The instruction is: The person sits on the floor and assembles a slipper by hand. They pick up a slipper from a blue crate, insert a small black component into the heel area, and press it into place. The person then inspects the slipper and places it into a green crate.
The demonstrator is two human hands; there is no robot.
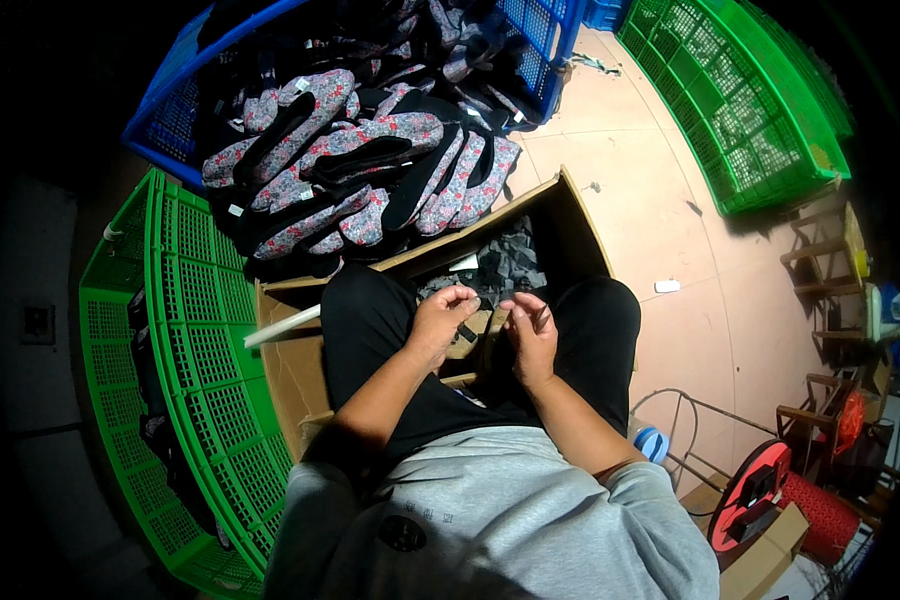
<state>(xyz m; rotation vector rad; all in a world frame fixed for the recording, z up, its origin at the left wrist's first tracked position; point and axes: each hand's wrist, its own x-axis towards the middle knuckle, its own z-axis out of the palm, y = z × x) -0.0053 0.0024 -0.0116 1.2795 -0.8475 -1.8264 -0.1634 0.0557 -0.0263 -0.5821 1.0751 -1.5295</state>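
Note:
My left hand [442, 322] is closed in a pinch between my knees, with a small black piece [467, 333] showing under its fingers. Just to the right, my right hand [530, 335] is also closed, fingertips together. A thin dark bit shows by its fingers, but I cannot make out what it holds. The two hands are a little apart, over an open cardboard box [295, 375] set between and around my legs. Dark grey and black scraps [510, 262] lie in the box, with a small white piece [464, 263] among them.
A blue crate [165, 130] ahead overflows with floral and black padded pieces [370, 150]. One green crate [205, 380] stands at my left, others [725, 110] at far right. A white strip [282, 327] crosses the box edge. A red round-topped stool [750, 495] stands lower right.

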